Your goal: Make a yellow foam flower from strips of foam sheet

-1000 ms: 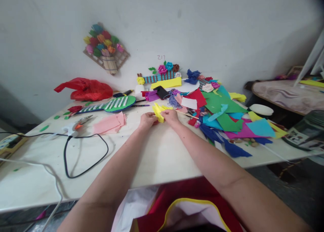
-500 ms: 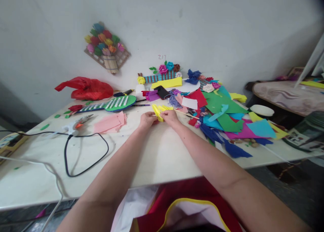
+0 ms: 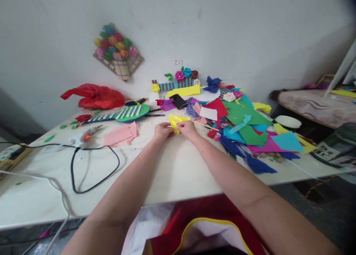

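My left hand [image 3: 162, 131] and my right hand [image 3: 186, 129] meet over the middle of the white table [image 3: 178, 169], fingers pinched. Between them is a piece of yellow crepe paper [image 3: 172, 122], gathered and ruffled around a thin wooden stick [image 3: 206, 126]. The stick's long end sticks out to the right past my right hand. My left fingertips close on its short left end, beside the paper. My right fingers press the yellow paper against the stick. Exactly how the fingers lie underneath is hidden.
Left of my hands are pink paper sheets [image 3: 119, 133], a glue gun [image 3: 81, 139] with a looping black cord, and a green guitar-shaped craft [image 3: 132, 113]. Paper scraps [image 3: 247, 131] pile up on the right. A phone [image 3: 178, 100] and red plastic bag [image 3: 96, 96] lie farther back.
Almost nothing differs. The yellow paper has shifted very slightly between my fingers; both hands stay in the same place.
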`<action>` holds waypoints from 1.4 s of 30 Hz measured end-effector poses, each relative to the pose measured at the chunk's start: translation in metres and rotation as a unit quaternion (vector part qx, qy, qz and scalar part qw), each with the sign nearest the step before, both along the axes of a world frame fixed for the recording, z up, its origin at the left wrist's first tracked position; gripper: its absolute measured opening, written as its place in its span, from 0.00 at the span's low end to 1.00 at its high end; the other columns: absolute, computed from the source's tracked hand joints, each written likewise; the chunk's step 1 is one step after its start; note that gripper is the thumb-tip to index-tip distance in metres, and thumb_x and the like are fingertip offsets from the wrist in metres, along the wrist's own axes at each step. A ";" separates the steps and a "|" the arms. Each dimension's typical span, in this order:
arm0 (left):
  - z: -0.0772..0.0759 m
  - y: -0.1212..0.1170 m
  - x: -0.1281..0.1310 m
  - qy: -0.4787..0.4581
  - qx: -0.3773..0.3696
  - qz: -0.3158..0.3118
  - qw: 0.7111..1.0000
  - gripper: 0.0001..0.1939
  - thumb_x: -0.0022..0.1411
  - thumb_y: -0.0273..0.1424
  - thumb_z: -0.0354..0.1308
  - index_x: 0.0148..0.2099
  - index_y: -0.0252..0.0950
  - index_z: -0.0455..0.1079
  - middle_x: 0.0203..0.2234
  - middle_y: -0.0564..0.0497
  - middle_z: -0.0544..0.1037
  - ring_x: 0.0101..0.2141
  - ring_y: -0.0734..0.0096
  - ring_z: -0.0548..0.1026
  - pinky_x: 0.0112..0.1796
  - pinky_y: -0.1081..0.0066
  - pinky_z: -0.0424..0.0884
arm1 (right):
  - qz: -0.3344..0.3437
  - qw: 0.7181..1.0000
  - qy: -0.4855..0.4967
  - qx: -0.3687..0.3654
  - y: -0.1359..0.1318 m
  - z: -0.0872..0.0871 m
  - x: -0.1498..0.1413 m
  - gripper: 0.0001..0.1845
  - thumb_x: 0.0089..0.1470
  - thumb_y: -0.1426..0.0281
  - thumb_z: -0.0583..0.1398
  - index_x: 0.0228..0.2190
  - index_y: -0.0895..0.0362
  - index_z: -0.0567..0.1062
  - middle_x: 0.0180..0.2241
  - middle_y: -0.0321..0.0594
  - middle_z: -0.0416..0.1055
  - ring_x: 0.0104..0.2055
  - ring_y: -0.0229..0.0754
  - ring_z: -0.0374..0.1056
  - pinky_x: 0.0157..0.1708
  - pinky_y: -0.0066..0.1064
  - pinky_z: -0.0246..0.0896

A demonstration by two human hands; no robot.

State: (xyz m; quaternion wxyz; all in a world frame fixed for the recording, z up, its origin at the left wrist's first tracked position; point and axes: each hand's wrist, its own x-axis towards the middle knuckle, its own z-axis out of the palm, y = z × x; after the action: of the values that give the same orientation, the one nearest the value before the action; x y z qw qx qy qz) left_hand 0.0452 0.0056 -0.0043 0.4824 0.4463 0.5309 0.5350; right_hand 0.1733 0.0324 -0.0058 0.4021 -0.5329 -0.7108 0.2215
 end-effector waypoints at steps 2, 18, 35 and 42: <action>0.000 0.000 0.000 0.000 0.000 -0.002 1.000 0.15 0.41 0.21 0.61 0.36 0.29 0.70 0.18 0.51 0.75 0.21 0.72 0.73 0.27 0.72 0.71 | 0.001 1.000 -0.003 0.006 0.001 -0.001 0.000 0.06 0.39 0.74 0.59 0.19 0.59 0.77 0.23 0.38 0.74 0.29 0.40 0.69 0.31 0.26 0.61; 0.006 -0.004 0.002 -0.020 -0.005 -0.022 1.000 0.13 0.43 0.25 0.60 0.36 0.29 0.69 0.18 0.49 0.75 0.21 0.71 0.74 0.28 0.72 0.72 | -0.029 0.999 -0.014 -0.008 -0.001 0.002 -0.002 0.04 0.38 0.74 0.60 0.19 0.59 0.77 0.23 0.37 0.74 0.28 0.38 0.68 0.30 0.25 0.60; -0.003 -0.001 -0.014 -0.092 0.060 -0.140 0.984 0.18 0.46 0.30 0.63 0.41 0.28 0.70 0.26 0.45 0.78 0.25 0.71 0.75 0.33 0.70 0.72 | 0.059 0.980 0.176 -0.068 -0.003 0.005 0.006 0.04 0.33 0.71 0.60 0.17 0.61 0.73 0.20 0.34 0.69 0.24 0.34 0.63 0.28 0.26 0.58; -0.007 0.004 -0.018 -0.102 0.051 -0.148 0.982 0.17 0.44 0.32 0.65 0.37 0.29 0.72 0.24 0.47 0.77 0.22 0.75 0.74 0.28 0.75 0.71 | 0.092 0.970 0.210 -0.085 -0.007 0.007 0.006 0.04 0.32 0.73 0.59 0.17 0.61 0.72 0.19 0.33 0.68 0.22 0.32 0.61 0.29 0.26 0.57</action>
State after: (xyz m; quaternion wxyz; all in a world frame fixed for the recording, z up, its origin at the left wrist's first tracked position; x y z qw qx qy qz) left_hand 0.0276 0.0101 -0.0111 0.5847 0.4870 0.3788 0.5268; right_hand 0.1789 0.0255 0.0010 0.4734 -0.4394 -0.6349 0.4240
